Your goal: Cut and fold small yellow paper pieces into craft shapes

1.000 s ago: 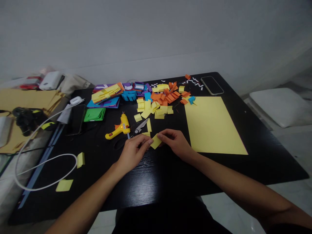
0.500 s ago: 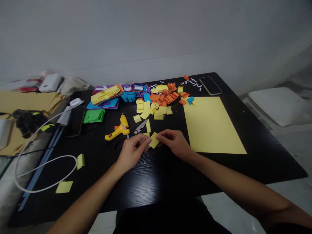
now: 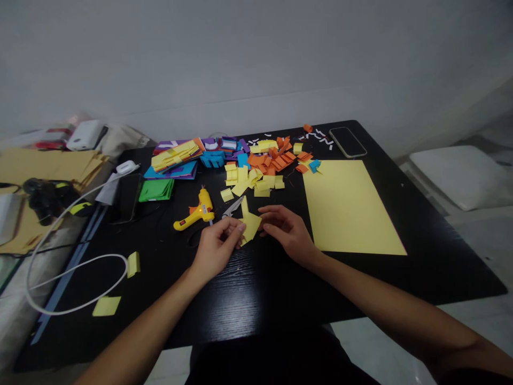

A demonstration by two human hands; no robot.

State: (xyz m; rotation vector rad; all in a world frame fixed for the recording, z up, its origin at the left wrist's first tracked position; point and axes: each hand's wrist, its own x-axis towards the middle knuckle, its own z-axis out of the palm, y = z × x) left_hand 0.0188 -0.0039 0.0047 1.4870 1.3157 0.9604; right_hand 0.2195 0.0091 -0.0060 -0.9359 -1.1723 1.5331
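A small folded yellow paper piece (image 3: 251,226) is pinched between the thumb and fingers of my left hand (image 3: 217,245), above the table's front half. Just right of it is my right hand (image 3: 287,233), its thumb and fingers parted with nothing between them; whether a fingertip still touches the paper's edge is hard to tell. Scissors (image 3: 233,208) lie behind my left hand, their handles partly hidden by it. To the left rests a yellow glue gun (image 3: 201,208). Behind the hands is a loose pile of yellow paper pieces (image 3: 262,186).
A large yellow sheet (image 3: 352,208) lies at right, a phone (image 3: 347,142) behind it. Orange paper pieces (image 3: 282,159), a green paper stack (image 3: 156,190) and blue folded paper (image 3: 176,170) sit further back. A white cable (image 3: 76,266) loops at left near another phone (image 3: 126,198).
My right fingers have opened and come off the paper piece, which stays in my left hand and now looks more spread and tilted. The view has shifted very slightly.
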